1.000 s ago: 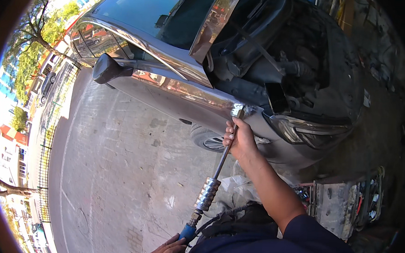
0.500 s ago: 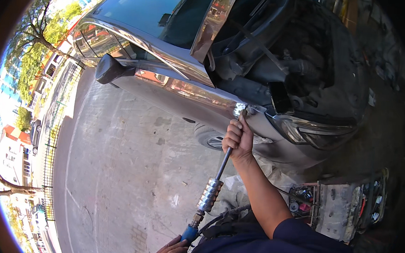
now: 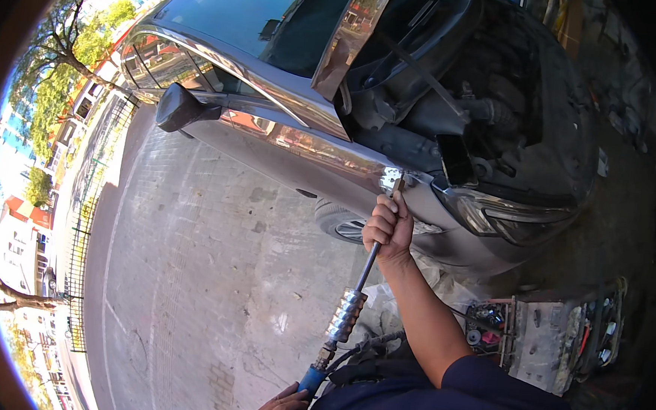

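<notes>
A slide-hammer dent puller (image 3: pixel 366 265) runs slantwise from my lower left up to the car's front fender (image 3: pixel 312 153). My right hand (image 3: pixel 388 227) is wrapped round its thin shaft just behind the tip. That tip meets the fender at a bright bare-metal patch (image 3: pixel 390 179), beside the headlight. Halfway along sits the ribbed silver sliding weight (image 3: pixel 346 315), untouched by either hand. At the bottom edge my left hand (image 3: pixel 282 407) is closed round the blue handle (image 3: pixel 309 383); part of this hand is cut off by the frame.
The grey car stands with its hood raised and engine bay (image 3: pixel 492 102) exposed. A black rectangular object (image 3: pixel 457 159) rests near the headlight (image 3: pixel 508 212). To the lower right is a tool cart (image 3: pixel 541 342) with several tools. A side mirror (image 3: pixel 176 109) juts out over the paved ground.
The dent puller's handle and weight have shifted slightly to the right, and my left hand with them. My right hand keeps its grip near the tip, also a touch farther right.
</notes>
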Demonstrator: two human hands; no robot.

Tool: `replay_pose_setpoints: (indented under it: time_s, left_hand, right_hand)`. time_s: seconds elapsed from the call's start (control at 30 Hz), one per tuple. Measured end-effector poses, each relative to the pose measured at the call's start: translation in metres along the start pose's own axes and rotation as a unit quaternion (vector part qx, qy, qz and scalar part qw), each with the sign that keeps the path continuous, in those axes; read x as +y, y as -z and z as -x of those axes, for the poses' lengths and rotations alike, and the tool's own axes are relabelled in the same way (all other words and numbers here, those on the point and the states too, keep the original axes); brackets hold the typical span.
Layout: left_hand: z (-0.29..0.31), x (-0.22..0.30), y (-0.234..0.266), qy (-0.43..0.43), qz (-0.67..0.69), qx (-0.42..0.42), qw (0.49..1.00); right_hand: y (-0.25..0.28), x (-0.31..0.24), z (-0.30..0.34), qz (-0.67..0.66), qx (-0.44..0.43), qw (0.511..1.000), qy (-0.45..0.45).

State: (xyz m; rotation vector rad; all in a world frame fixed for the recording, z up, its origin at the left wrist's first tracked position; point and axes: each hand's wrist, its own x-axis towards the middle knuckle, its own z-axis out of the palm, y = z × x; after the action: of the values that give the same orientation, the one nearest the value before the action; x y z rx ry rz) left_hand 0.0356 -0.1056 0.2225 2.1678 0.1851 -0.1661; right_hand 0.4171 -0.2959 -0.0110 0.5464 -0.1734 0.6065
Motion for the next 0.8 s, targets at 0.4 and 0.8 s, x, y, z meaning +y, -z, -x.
replay_pose_setpoints:
  time_s: [0.4,0.8]
  left_hand:
    - [-0.001,-0.003,-0.007,0.042,0.042,0.013,0.998]
    - [-0.006,-0.001,0.002,0.012,0.008,-0.006,1.0]
  right_hand:
    - [-0.023,-0.001,-0.002,0.208,0.273,0.936,0.075]
    - [-0.027,0.004,-0.006,0.25,0.328,0.907,0.088]
